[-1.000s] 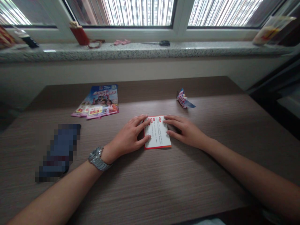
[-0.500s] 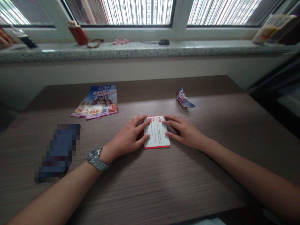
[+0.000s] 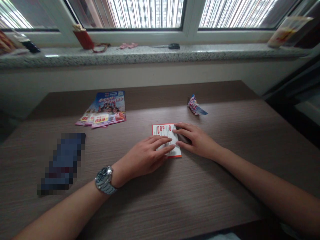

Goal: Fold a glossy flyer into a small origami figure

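Grip loosely spread, clasping nothing, the left hand (image 3: 146,154) extends over a red-edged printed leaflet (image 3: 165,132) on the table (image 3: 195,190); the right hand (image 3: 198,138), likewise spread, touches its edge.

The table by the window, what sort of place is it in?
Probably a room in a home, though it could be an office: the wood-grained table stands below a window with bars outside, and small things sit along its speckled sill.
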Motion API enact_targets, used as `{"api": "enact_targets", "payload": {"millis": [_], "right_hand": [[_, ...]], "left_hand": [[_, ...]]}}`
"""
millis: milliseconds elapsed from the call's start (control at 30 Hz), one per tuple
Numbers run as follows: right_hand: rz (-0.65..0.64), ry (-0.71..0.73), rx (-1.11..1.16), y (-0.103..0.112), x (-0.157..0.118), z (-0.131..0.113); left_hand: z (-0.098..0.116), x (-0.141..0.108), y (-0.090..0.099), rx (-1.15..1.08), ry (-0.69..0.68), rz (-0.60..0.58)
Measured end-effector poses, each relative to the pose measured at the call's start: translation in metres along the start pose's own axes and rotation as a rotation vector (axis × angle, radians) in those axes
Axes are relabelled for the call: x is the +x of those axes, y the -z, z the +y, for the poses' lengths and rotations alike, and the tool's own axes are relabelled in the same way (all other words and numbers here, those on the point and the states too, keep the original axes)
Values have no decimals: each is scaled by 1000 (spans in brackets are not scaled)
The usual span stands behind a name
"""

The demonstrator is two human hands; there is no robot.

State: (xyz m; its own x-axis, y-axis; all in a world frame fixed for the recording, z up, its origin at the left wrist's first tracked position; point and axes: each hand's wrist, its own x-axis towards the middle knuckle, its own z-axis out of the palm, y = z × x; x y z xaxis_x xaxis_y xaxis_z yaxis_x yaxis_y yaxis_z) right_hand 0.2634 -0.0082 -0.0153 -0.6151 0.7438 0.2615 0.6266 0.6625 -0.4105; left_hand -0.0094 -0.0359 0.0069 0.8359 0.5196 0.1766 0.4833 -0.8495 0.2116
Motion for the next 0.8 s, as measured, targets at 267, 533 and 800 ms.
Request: {"api": "enact_targets", "payload": {"millis": [267,533,800], "right_hand": [[22,-1,40,0,3,1],[129,-64,91,-2,18,7],[152,-116,-40,-4,48,27]], "left_hand": [[7,2,-2,-21,5,-80],[9,1,-1,-24,16,-76],[9,1,1,-9,30,-102]]}}
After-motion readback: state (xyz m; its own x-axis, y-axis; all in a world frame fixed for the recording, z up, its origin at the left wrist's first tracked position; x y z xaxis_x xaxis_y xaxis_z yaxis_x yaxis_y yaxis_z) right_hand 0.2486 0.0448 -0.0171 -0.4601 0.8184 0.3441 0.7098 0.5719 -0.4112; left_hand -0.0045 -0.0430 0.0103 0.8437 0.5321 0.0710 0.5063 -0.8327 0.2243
